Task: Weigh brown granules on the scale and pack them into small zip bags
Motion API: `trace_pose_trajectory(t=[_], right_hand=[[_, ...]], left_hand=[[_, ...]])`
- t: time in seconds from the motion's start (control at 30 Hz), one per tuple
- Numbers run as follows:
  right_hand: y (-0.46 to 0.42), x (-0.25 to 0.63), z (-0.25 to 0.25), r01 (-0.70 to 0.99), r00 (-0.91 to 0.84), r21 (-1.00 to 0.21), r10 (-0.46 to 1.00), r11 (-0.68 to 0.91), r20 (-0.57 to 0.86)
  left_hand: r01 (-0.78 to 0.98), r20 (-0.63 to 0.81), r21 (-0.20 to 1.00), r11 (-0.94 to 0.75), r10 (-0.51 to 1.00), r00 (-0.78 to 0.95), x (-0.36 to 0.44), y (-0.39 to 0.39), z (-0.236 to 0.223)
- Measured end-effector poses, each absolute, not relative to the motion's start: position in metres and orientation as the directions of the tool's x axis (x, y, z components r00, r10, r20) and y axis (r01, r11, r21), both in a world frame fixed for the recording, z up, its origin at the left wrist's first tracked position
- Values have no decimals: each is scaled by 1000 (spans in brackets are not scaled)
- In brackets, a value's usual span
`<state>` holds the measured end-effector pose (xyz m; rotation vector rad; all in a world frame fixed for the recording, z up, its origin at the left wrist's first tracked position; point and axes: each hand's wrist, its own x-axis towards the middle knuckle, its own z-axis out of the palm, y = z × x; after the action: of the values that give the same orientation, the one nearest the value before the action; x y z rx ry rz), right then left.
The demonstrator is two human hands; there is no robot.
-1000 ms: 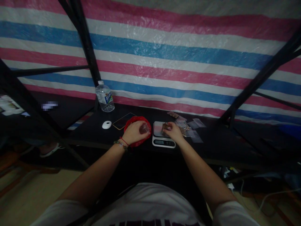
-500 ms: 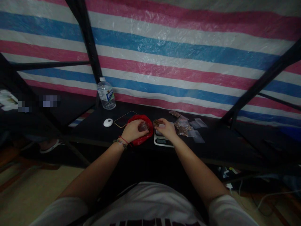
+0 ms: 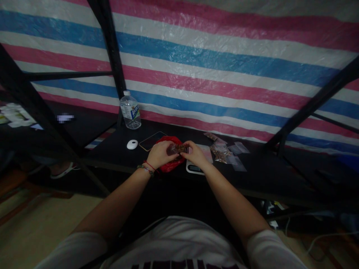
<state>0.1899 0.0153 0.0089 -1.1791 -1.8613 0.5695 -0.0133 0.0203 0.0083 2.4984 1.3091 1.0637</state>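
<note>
Over an open red plastic bag, my left hand is closed on a small clear plastic bag. My right hand has its fingers closed on some small brown pieces and meets the clear bag at its right side. What the pieces are is too small to make out. Just under my right hand sits a flat kitchen scale with a display at its front edge. Right of the scale lie several small clear bags filled with brown bits, and flat clear bags beside them.
A phone and a white rounded device lie to the left on the black table. Behind them stands a clear bottle. Dark metal posts and a striped plastic sheet rise at the back.
My right hand has moved left from above the scale with the brown pieces, reaching the clear bag. My left hand stays over the red bag. The view has shifted slightly.
</note>
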Motion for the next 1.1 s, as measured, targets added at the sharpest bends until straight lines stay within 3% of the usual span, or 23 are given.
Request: trace_pose_trajectory(t=[0.47,0.73,1.1], right_hand=[[28,188,16,512,-348,-672,845,534,406],[26,185,31,460,-342,-734,863,499,372],[17,177,46,423,-318,-688,807,590,497]], left_hand=[[679,488,484,-552,814,314,-9,18,7],[637,493,549,-542,825,277,-6,15,6],[510,531,680,-527,833,153,-4,12,9]])
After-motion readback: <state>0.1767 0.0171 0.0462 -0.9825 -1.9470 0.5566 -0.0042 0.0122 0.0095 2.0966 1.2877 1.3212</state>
